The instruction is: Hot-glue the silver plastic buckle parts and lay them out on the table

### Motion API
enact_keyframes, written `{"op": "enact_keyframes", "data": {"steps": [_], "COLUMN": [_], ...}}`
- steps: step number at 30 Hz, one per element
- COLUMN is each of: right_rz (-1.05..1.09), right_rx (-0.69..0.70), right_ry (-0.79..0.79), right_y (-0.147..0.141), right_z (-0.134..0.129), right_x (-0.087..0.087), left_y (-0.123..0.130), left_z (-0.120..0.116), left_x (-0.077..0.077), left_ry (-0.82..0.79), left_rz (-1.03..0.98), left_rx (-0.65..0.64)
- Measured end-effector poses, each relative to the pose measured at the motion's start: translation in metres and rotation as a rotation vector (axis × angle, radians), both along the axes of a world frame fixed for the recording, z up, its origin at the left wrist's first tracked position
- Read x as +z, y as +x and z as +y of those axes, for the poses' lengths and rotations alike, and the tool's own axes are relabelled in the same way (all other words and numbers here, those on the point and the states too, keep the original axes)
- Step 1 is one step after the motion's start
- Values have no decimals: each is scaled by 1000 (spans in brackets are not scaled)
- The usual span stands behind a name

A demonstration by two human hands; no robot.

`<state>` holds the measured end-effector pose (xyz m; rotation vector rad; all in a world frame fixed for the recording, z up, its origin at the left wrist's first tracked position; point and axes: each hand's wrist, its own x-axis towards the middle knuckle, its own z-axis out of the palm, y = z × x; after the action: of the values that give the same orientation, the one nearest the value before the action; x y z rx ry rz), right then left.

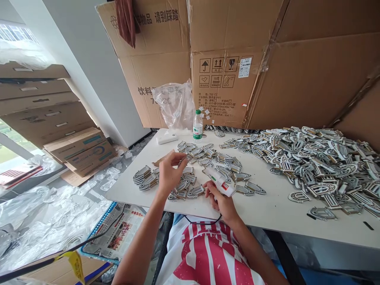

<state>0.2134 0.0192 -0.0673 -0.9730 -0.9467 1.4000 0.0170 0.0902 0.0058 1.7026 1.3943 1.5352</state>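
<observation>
My right hand (219, 200) is wrapped round a white glue gun (218, 179) with red and green marks, its nozzle toward the upper left. Fingers pinched together, my left hand (170, 170) is raised over the parts left of the gun. A small greyish thing shows at its fingertips, too small to name. Beneath and around both hands lie many small grey arch-shaped frames (197, 191) with tan edges, some in overlapping rows. More such frames (142, 175) are fanned out left of my left hand.
A large heap of the frames (317, 158) covers the table's right side. At the back stand a green-capped water bottle (197, 126), a clear plastic bag (175, 103) and a white box (166, 138). Cardboard (225, 95) walls the far edge. Plastic wrapping (59, 221) litters the left floor.
</observation>
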Motion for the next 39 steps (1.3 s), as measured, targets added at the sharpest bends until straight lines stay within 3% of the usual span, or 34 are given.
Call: {"op": "enact_keyframes", "data": {"steps": [4,8,20,27,35,39], "right_rz": [12,20,21,19,12,20], "right_rx": [-46,-65,-89,-88,-84,-91], "right_ry": [-20,-16,-39,-34,-27,-22], "right_y": [0,0,-1,-1,1,0], "right_z": [2,3,3,4,4,4], "right_x": [-1,-4,-1,-6,-6,-6], "left_y": [-30,-46,-39,-39,-37,-33], "left_z": [4,4,3,1,-4,-8], "left_x": [9,13,6,6,8,12], "left_ry": [-46,-103,-224,-255,-335,-302], "left_rz": [17,146,370,451,450,519], "left_rx": [60,28,-194,-186,-275,-275]}}
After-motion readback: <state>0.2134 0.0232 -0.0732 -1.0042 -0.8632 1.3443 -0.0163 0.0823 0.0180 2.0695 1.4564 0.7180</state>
